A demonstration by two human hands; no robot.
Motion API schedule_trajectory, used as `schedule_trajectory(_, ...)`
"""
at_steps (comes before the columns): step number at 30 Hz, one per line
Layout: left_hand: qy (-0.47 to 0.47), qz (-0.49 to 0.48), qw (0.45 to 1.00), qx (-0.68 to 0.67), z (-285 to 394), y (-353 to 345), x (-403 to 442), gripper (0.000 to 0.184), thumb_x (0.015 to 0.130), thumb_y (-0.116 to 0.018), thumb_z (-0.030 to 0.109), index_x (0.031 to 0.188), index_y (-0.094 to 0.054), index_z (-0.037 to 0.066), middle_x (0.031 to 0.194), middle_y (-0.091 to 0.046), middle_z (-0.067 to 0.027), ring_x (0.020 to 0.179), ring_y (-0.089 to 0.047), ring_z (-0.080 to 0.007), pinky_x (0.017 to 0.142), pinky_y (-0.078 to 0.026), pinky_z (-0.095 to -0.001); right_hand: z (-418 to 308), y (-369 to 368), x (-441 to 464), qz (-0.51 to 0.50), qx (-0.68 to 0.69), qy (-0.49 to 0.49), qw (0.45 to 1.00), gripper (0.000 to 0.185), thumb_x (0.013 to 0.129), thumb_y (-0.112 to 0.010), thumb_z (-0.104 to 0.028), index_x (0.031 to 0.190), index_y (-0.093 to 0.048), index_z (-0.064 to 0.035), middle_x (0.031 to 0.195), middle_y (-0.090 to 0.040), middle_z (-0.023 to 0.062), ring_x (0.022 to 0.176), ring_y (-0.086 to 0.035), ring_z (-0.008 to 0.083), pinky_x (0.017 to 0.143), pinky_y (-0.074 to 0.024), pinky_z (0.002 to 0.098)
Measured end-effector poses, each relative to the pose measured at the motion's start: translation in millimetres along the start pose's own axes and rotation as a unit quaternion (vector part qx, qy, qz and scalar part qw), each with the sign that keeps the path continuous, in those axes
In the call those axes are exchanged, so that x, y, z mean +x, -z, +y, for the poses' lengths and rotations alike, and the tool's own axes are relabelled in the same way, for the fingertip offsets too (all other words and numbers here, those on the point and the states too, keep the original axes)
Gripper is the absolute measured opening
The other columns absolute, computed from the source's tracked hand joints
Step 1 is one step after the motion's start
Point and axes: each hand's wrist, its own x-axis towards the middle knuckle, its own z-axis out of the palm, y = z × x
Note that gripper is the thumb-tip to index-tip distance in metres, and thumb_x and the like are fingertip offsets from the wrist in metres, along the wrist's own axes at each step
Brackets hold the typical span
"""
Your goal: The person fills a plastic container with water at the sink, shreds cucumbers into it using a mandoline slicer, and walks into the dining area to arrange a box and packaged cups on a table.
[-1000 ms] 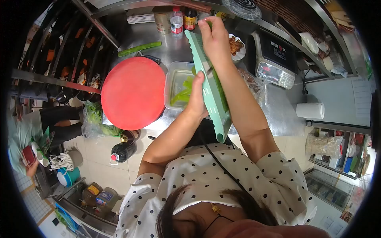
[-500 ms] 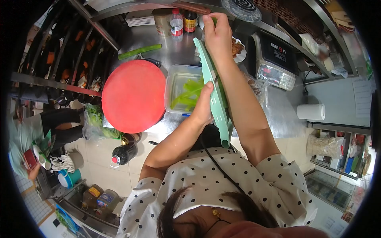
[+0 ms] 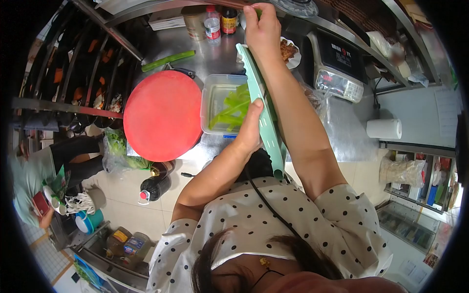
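Note:
My left hand (image 3: 250, 128) is closed round the middle of a light green slicer (image 3: 268, 124), which is tilted on its edge above the counter. Beyond the slicer's far end, my right hand (image 3: 263, 31) grips a green vegetable piece (image 3: 258, 13), of which only a bit shows at the fingers. Just left of the slicer sits a clear plastic container (image 3: 211, 105) with thin green slices (image 3: 233, 110) inside. A round red cutting board (image 3: 162, 116) lies left of the container. Behind the board are a long green stalk (image 3: 168, 61) and a dark-handled peeler (image 3: 181, 71).
Bottles (image 3: 212, 24) and a canister (image 3: 193, 24) stand at the back. On the right are a plate of brown food (image 3: 289, 52), a scale (image 3: 338, 85) and a paper roll (image 3: 384, 129). A co-worker (image 3: 36, 171) is at far left. Dark bottles (image 3: 155, 188) stand on the floor.
My right hand has moved up and away along the slicer. The slicer has swung slightly rightward, uncovering more of the green slices in the container. My left hand keeps its hold.

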Motion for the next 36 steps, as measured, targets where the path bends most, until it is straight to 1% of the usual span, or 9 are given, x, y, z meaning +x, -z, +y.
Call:
schedule_trajectory(2, 0.014, 0.0, 1.0, 0.002, 1, 1, -1, 0.07, 0.09, -0.037, 0.058, 0.135, -0.037, 0.005, 0.126, -0.05, -0.0164, 0.113, -0.052, -0.0274, 0.095, -0.042, -0.0409, 5, -3, 0, 0.015, -0.014, 0.02, 1.0, 0.02, 0.091, -0.054, -0.021, 0.096, -0.052, -0.0016, 0.086, -0.06, 0.0222, 0.081, -0.059, 0.04, 0.071, -0.0458, 0.0438)
schedule_trajectory(4, -0.004, -0.001, 1.0, 0.015, -5, 3, -3, 0.071, 0.089, -0.038, 0.058, 0.135, -0.037, 0.004, 0.126, -0.05, -0.0162, 0.113, -0.051, -0.0272, 0.096, -0.042, -0.0407, 7, -4, 1, 0.026, -0.022, 0.036, 0.999, 0.019, 0.091, -0.054, -0.02, 0.096, -0.052, -0.0018, 0.086, -0.06, 0.0224, 0.082, -0.058, 0.0404, 0.071, -0.0456, 0.0443)
schedule_trajectory(11, 0.014, -0.016, 1.0, 0.008, -10, 6, -5, 0.071, 0.089, -0.038, 0.059, 0.134, -0.037, 0.004, 0.125, -0.051, -0.015, 0.113, -0.051, -0.0262, 0.095, -0.042, -0.0401, 8, -6, 7, 0.011, 0.013, -0.007, 1.0, 0.021, 0.091, -0.054, -0.021, 0.096, -0.052, -0.0012, 0.084, -0.06, 0.0221, 0.081, -0.058, 0.0402, 0.071, -0.0452, 0.0443)
schedule_trajectory(17, -0.029, 0.019, 0.999, 0.027, -21, 8, -3, 0.07, 0.089, -0.04, 0.058, 0.133, -0.039, 0.004, 0.123, -0.052, -0.0136, 0.111, -0.052, -0.0253, 0.094, -0.042, -0.0395, 2, -5, 16, 0.011, 0.023, -0.013, 1.0, 0.022, 0.092, -0.052, -0.024, 0.096, -0.052, -0.0013, 0.082, -0.06, 0.022, 0.081, -0.058, 0.04, 0.071, -0.0447, 0.0446)
schedule_trajectory(20, -0.011, -0.034, 0.999, -0.037, -17, 13, -4, 0.067, 0.089, -0.05, 0.042, 0.139, -0.026, 0.004, 0.132, -0.043, -0.0119, 0.12, -0.044, -0.0237, 0.101, -0.037, -0.0385, 4, -8, 15, 0.009, -0.002, -0.009, 1.0, 0.024, 0.093, -0.052, -0.025, 0.097, -0.052, -0.0015, 0.083, -0.061, 0.0222, 0.081, -0.059, 0.0404, 0.07, -0.0445, 0.0458)
schedule_trajectory(23, -0.032, -0.011, 0.999, -0.017, -17, 10, -7, 0.067, 0.09, -0.05, 0.043, 0.138, -0.027, 0.004, 0.131, -0.043, -0.0121, 0.12, -0.045, -0.0237, 0.101, -0.037, -0.0383, 0, -9, 15, 0.013, -0.011, -0.018, 1.0, 0.026, 0.093, -0.051, -0.027, 0.097, -0.052, -0.0019, 0.083, -0.062, 0.0216, 0.08, -0.059, 0.0403, 0.07, -0.0452, 0.0462)
schedule_trajectory(26, -0.001, -0.015, 0.999, -0.036, -21, 15, -11, 0.067, 0.09, -0.049, 0.044, 0.138, -0.027, 0.003, 0.131, -0.044, -0.0127, 0.119, -0.046, -0.0242, 0.1, -0.037, -0.0383, 0, -9, 16, 0.015, -0.024, -0.01, 1.0, 0.026, 0.092, -0.051, -0.027, 0.097, -0.052, -0.0023, 0.083, -0.062, 0.0209, 0.08, -0.06, 0.0398, 0.07, -0.0459, 0.0457)
schedule_trajectory(29, -0.022, 0.01, 0.999, 0.034, -18, 9, -13, 0.074, 0.087, -0.042, 0.059, 0.135, -0.036, 0.003, 0.128, -0.048, -0.0147, 0.117, -0.048, -0.0266, 0.099, -0.038, -0.0405, -1, -12, 15, 0.015, -0.026, -0.007, 1.0, 0.025, 0.092, -0.051, -0.027, 0.097, -0.052, -0.0026, 0.083, -0.062, 0.0207, 0.08, -0.06, 0.0394, 0.07, -0.0463, 0.0453)
schedule_trajectory(36, 0.002, -0.033, 0.999, 0.038, -23, 9, -22, 0.078, 0.087, -0.044, 0.058, 0.14, -0.027, 0.002, 0.137, -0.038, -0.0169, 0.126, -0.04, -0.0266, 0.104, -0.033, -0.0416, -2, -12, 23, 0.044, 0.007, 0.009, 0.999, 0.024, 0.092, -0.052, -0.026, 0.096, -0.051, -0.0014, 0.083, -0.062, 0.0222, 0.08, -0.059, 0.0408, 0.07, -0.0458, 0.0454)
